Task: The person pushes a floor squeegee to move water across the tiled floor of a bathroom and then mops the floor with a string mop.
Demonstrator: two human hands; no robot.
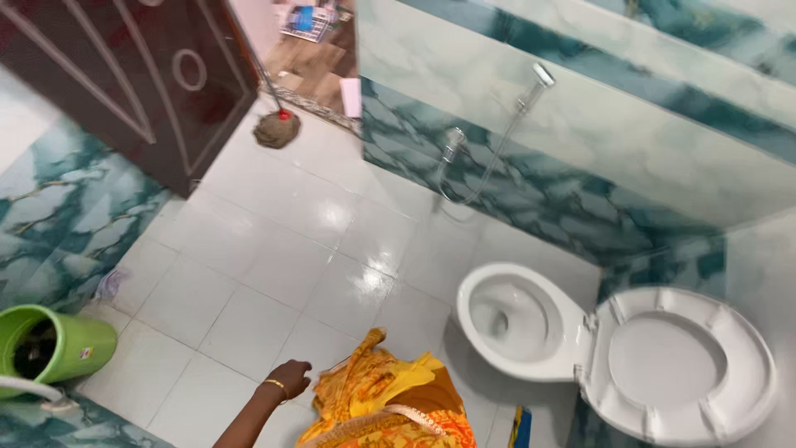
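A: What did the head view show of the hands?

B: One only. The left hand [290, 379] hung low in the frame, over bare white floor tile [249, 274], gold bangle [274, 384] at the wrist. Fingers curled in loosely, narrow, holding nothing that I could make out. Right hand was out of frame.

A: Nearest thing to it?

B: The yellow-orange patterned garment [385, 398] the person wore, just beside the hand on its right, touching or nearly so; I could not tell which. Past that, the toilet bowl [514, 319] lay further right and a little up-frame, seat and lid [676, 365] flipped up and open. Long axis of the toilet ran left to right across the picture, bowl end toward the hand.

A: And the other way?

B: Green bucket [62, 344] at the left edge, against the teal marbled wall tile [50, 216], well apart from the hand. A mop [277, 129] stood far up-frame by the dark door [133, 83], head on the floor, handle leaning up toward the doorway. Spray hose [497, 141] hung on the wall above the bowl.

A: Which was closer, bucket or bowl?

B: Roughly alike by eye; the bowl seemed slightly nearer. A blue-and-yellow item [520, 427] at the toilet's base was too cropped to identify.
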